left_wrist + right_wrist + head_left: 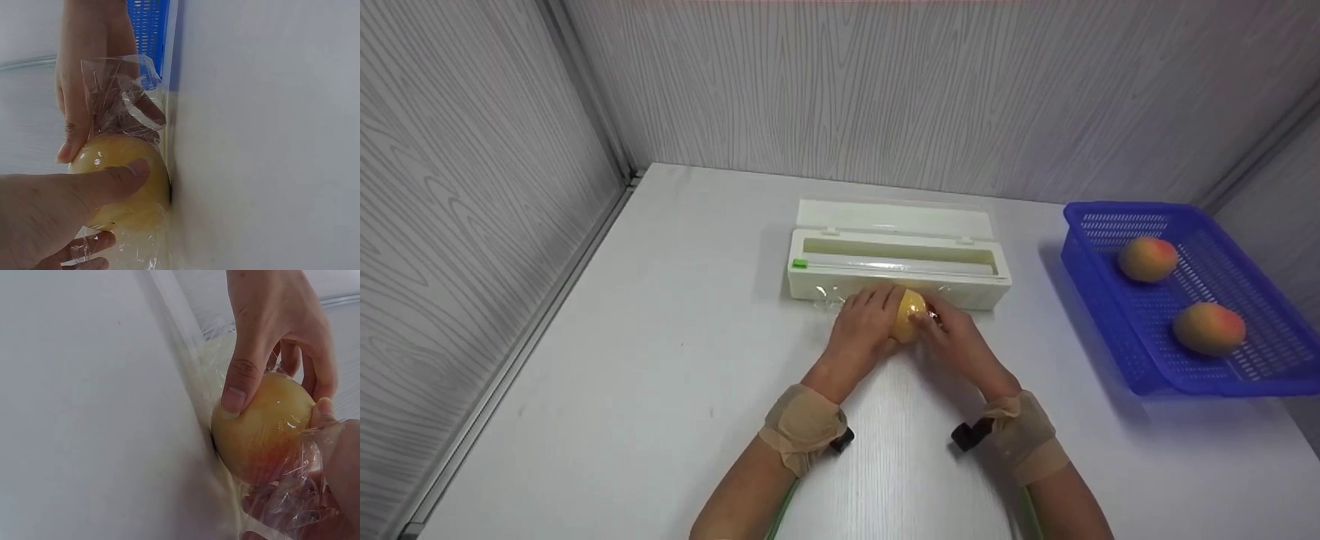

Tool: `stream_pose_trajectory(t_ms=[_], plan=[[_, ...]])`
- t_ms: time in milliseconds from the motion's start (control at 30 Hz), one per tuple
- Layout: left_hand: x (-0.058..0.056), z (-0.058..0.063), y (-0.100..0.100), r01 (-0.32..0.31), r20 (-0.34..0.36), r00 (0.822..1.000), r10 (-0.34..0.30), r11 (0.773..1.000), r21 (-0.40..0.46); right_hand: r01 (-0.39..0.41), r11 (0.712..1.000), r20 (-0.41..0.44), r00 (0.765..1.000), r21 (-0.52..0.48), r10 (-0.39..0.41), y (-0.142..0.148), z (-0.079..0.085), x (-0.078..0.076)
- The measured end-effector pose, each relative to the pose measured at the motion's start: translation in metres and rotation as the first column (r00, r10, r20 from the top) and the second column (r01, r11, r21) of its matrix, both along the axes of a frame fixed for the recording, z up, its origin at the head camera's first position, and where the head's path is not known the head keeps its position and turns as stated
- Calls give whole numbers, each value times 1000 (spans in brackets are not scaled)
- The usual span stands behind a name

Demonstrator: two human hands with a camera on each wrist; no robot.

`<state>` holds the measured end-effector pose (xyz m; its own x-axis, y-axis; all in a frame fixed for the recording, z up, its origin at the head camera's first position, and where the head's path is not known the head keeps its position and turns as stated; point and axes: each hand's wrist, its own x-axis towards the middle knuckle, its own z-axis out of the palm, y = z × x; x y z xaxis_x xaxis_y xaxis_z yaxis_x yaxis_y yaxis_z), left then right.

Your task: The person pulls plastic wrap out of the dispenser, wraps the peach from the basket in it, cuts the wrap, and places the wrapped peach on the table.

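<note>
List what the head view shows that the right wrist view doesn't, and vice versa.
Head only: the blue perforated plastic basket, the two round orange-red fruits in it, and the small green tab on the long white plastic box.

Right wrist only: the thumbnail of the left hand, against the round yellow-red fruit.

Both: that held fruit, clear shiny plastic film around it, the left hand and the right hand.

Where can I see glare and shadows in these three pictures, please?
Head view: pale glare along the film roll, soft shadow left of the blue basket; left wrist view: small glints on the wrapped fruit and plastic film; right wrist view: glints again, dim shadow on the white surface beside the fruit.
</note>
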<state>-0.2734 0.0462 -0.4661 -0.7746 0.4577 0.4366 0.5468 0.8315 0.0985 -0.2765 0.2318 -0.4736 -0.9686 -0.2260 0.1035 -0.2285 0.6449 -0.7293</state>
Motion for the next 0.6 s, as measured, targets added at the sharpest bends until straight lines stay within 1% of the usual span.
stream_pose_trajectory(t_ms=[267, 367, 500, 600], plan=[[-1, -3, -1, 15, 54, 998, -19, 997, 69, 24, 998, 36, 999, -52, -22, -2, -1, 2], [-1, -3, -2, 25, 64, 997, -31, 995, 94, 39, 999, 31, 999, -33, -38, -3, -1, 2], [-2, 0, -3, 56, 84, 994, -68, 989, 139, 61, 998, 31, 998, -26, -60, -5, 0, 1], [-3, 3, -5, 70, 105, 991, -85, 987, 145, 81, 996, 43, 996, -28, -80, -6, 1, 1]])
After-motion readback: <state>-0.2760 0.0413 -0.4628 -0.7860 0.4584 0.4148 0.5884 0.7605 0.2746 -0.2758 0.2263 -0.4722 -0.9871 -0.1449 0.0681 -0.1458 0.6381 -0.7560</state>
